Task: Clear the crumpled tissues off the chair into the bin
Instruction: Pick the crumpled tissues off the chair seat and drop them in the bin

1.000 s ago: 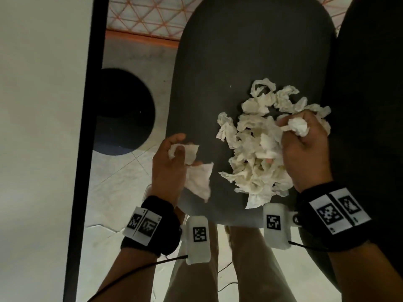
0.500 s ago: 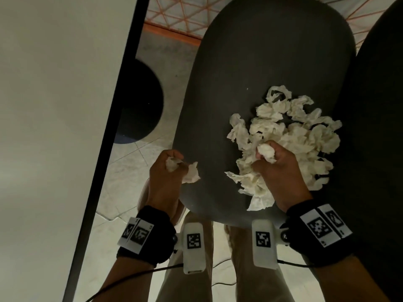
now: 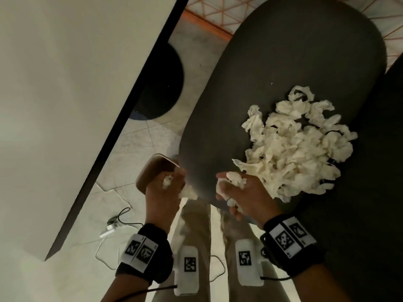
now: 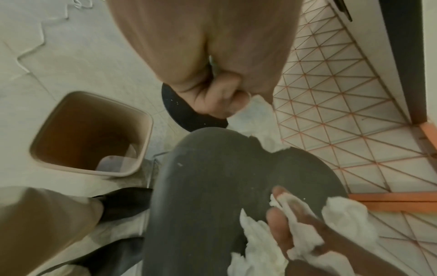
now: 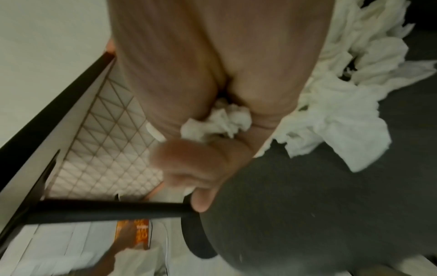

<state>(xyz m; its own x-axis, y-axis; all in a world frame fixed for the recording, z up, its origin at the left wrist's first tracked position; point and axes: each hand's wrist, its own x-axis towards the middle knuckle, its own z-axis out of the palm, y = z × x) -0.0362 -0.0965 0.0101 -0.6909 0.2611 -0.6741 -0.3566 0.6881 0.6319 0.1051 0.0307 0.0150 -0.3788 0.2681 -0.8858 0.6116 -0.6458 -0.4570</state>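
At the near edge of the dark grey padded chair seat (image 3: pixel 283 68), I had both hands clenched on wads: left hand (image 3: pixel 163 192) beside the beige plastic bin (image 3: pixel 152 171), right hand (image 3: pixel 242 192) by the heap of crumpled white tissues (image 3: pixel 298 144); the bin's contents looked unclear.

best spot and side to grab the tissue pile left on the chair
Take the tissue pile by its loose near flap, coming from above at the chair front edge. It is a soft heap with no firm part, so curl the fingers in and scoop a handful.
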